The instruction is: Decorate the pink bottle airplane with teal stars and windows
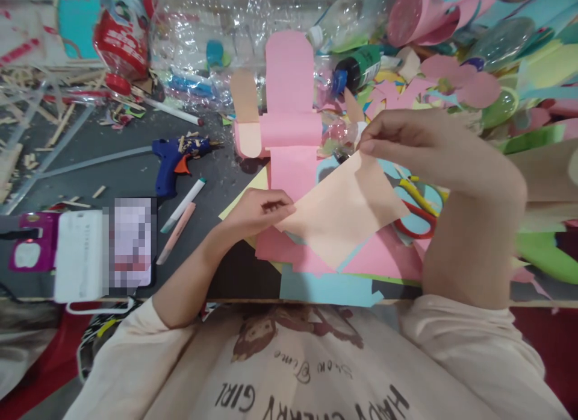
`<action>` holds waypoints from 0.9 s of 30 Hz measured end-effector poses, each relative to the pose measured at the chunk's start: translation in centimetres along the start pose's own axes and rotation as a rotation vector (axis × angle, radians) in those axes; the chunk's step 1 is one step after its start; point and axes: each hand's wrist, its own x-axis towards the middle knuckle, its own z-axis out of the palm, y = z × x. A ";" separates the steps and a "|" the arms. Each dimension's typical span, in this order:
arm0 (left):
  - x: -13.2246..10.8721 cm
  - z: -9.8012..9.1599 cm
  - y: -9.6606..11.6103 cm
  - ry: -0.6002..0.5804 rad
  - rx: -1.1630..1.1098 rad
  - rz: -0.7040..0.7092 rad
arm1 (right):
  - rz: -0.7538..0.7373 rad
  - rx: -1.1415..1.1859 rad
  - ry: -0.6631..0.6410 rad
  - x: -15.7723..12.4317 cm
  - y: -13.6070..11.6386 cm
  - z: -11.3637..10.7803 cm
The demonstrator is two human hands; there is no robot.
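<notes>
A sheet of peach paper [347,209] is held up at a slant between both hands. My left hand [264,212] pinches its left corner between thumb and fingers. At the top corner my right hand [419,140] pinches the sheet the same way. Beneath it lie pink paper [383,251] and light blue paper [325,287]. Just beyond stands a pink paper piece [289,76] with a rounded top and a rolled band, with peach strips [248,119] at its left. Red and yellow scissors [418,212] lie below my right hand, partly covered.
A blue glue gun [174,158], two markers [183,209] and a phone [130,242] lie to the left. Plastic bottles [124,40], a green-labelled dark bottle [361,67] and pink paper scraps [460,76] crowd the back. The table's front edge runs close to my body.
</notes>
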 end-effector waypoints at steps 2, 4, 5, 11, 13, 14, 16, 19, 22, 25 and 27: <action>0.1 0.3 -0.2 0.021 0.049 0.035 | -0.056 -0.023 -0.022 0.1 -0.1 0.4; 0.2 0.5 -0.6 0.093 0.082 0.069 | -0.121 -0.086 0.072 0.2 -0.3 0.9; 0.2 0.6 -0.8 0.150 0.075 0.076 | -0.148 -0.131 0.164 0.2 -0.5 1.2; 0.4 1.1 -1.9 0.457 -0.253 0.008 | -0.084 -0.129 0.344 -0.7 -1.9 4.5; 0.5 1.3 -1.9 0.472 -0.301 0.026 | -0.082 -0.184 0.158 -1.3 -1.6 6.5; 0.5 1.3 -1.8 0.451 -0.317 0.021 | -0.093 -0.242 0.163 -1.6 -1.3 7.7; 0.5 1.4 -1.6 0.378 -0.346 -0.023 | -0.118 -0.346 0.173 -2.4 -0.7 10.1; 0.4 1.6 -1.4 0.280 -0.376 -0.079 | -0.171 -0.413 0.152 -3.7 0.0 12.9; 0.6 1.6 -1.5 0.224 -0.404 -0.084 | -0.196 -0.453 0.162 -4.4 0.0 14.4; 0.7 1.7 -1.9 0.169 -0.488 -0.124 | -0.174 -0.481 0.139 -4.6 -0.2 15.1; 0.8 1.7 -2.1 0.158 -0.551 -0.157 | -0.161 -0.488 0.114 -4.5 -0.3 15.4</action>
